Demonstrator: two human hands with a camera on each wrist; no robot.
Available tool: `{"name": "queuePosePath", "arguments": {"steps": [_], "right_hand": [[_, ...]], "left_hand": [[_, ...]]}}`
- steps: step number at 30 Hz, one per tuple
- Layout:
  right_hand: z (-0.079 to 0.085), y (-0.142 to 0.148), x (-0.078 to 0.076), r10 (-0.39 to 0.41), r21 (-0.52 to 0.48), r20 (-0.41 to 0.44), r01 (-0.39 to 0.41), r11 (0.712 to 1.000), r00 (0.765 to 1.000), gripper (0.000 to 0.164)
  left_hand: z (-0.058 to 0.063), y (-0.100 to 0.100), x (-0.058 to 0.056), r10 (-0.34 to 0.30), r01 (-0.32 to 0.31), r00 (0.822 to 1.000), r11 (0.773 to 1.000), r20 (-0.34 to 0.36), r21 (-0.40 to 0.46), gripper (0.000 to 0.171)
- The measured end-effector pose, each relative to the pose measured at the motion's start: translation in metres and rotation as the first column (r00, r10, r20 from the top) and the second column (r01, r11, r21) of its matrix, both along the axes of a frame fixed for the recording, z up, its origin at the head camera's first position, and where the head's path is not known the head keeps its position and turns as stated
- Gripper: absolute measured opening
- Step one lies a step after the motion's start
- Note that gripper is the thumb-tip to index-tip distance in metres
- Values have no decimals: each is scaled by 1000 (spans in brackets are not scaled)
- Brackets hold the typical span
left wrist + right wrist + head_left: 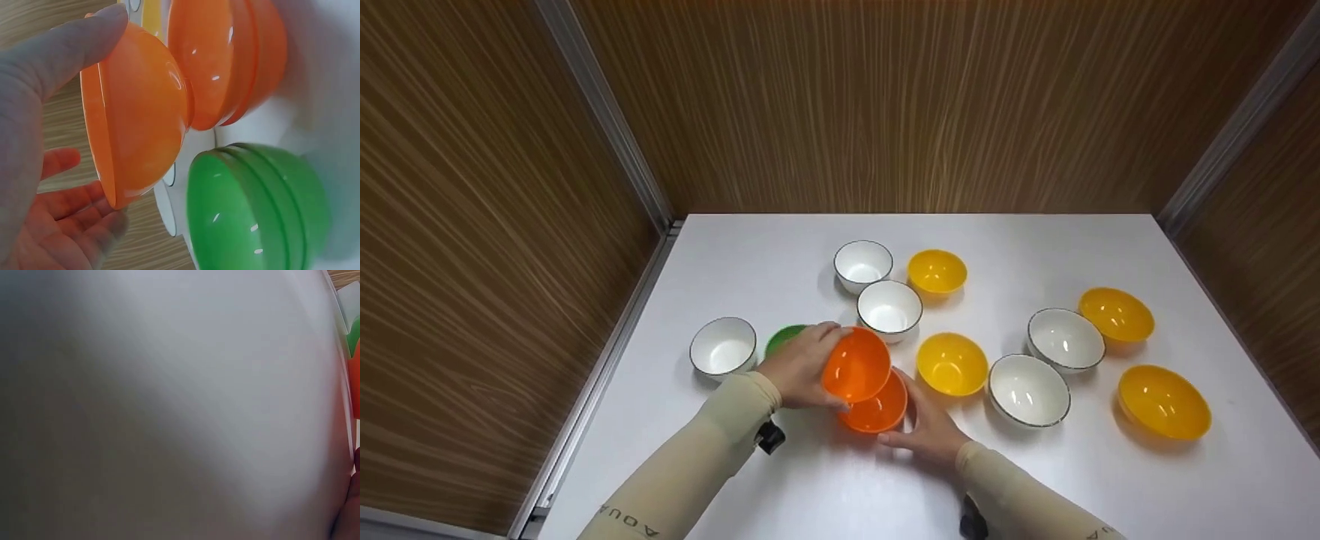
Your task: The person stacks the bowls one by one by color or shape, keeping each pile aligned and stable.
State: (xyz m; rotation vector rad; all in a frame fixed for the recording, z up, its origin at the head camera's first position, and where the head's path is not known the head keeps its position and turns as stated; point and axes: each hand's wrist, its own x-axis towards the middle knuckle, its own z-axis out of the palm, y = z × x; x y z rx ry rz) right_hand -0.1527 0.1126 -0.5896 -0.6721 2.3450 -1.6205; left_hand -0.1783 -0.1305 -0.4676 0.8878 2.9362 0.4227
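5 white bowls (724, 345), 4 yellow (952, 364), 3 green (225, 214)
Mid-frame: left hand (802, 367) grips 1 orange bowl (856, 364), right hand (931, 427) clasps an orange pair (883, 412)

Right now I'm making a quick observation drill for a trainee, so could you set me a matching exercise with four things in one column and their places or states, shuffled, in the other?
Column one
1. Left hand
2. Right hand
3. Green bowls
4. Yellow bowls

Column two
A. Standing apart from one another
B. At the side of the lower orange bowls
C. Stacked together, partly hidden in the head view
D. Gripping the upper orange bowl

Right pairs: 1-D, 2-B, 3-C, 4-A
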Motion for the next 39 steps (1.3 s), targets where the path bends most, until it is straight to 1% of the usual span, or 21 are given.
{"name": "queuePosePath", "arguments": {"steps": [2, 4, 6, 9, 12, 15, 21, 27, 33, 39], "right_hand": [[7, 0, 3, -12, -7, 5, 12, 1000, 1000, 99], [9, 0, 3, -26, 10, 1, 26, 1000, 1000, 100], [4, 1, 2, -32, 45, -3, 32, 998, 999, 101], [-7, 0, -2, -27, 74, -5, 27, 997, 1000, 102], [-16, 0, -5, -16, 76, -4, 17, 997, 1000, 103], [-20, 1, -6, -7, 61, -5, 7, 998, 1000, 103], [-17, 2, -5, -5, 66, -8, 5, 998, 1000, 103], [-15, 2, -7, -5, 99, -25, 8, 995, 1000, 105], [-16, -3, -9, 24, 120, -67, -16, 993, 997, 101], [-18, -5, -9, 26, 147, -84, -14, 989, 996, 101]], "left_hand": [[-4, 2, 2, -8, 8, 1000, 1000, 6, 1, 106], [-8, 4, 5, -16, 15, 1000, 1000, 12, 7, 107], [-12, 5, 8, -22, 21, 1000, 1000, 14, 14, 107], [-16, 5, 12, -30, 30, 999, 999, 16, 24, 106], [-20, 5, 14, -35, 34, 999, 999, 19, 29, 105], [-24, 6, 15, -42, 42, 999, 998, 20, 36, 104], [-28, 12, 14, -75, 75, 997, 997, -16, 18, 102], [-30, 16, 13, -85, 85, 996, 996, 13, 1, 103], [-33, 16, 11, -83, 83, 996, 996, 13, -39, 103], [-34, 14, 10, -84, 85, 996, 995, 14, -47, 102]]}}
